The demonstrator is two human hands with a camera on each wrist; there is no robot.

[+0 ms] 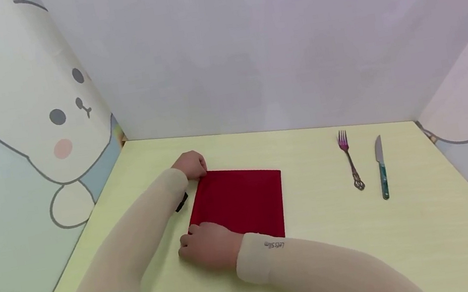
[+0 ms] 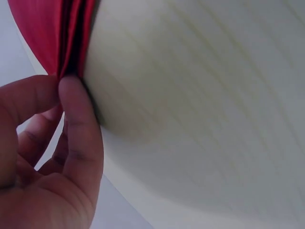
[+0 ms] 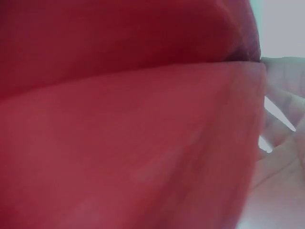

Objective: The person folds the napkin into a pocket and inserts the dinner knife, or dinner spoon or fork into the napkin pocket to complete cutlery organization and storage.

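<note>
A red cloth napkin [image 1: 242, 198], folded into a square, lies on the pale yellow table [image 1: 326, 264]. At its far left corner my left hand [image 1: 191, 165] pinches the cloth; in the left wrist view, thumb and forefinger meet on several stacked layers of the napkin [image 2: 40, 28]. My right hand [image 1: 208, 246] holds the near left corner with curled fingers and covers it in the head view. Red cloth [image 3: 119, 143] fills most of the right wrist view, one layer bulging above another, with fingers [image 3: 286, 76] at its right edge.
To the right of the napkin lie a fork [image 1: 350, 160] with an ornate handle and a knife [image 1: 382, 168] with a green handle. A pale wall [image 1: 255, 50] stands behind the table, with cartoon-printed panels [image 1: 22, 87] at the sides.
</note>
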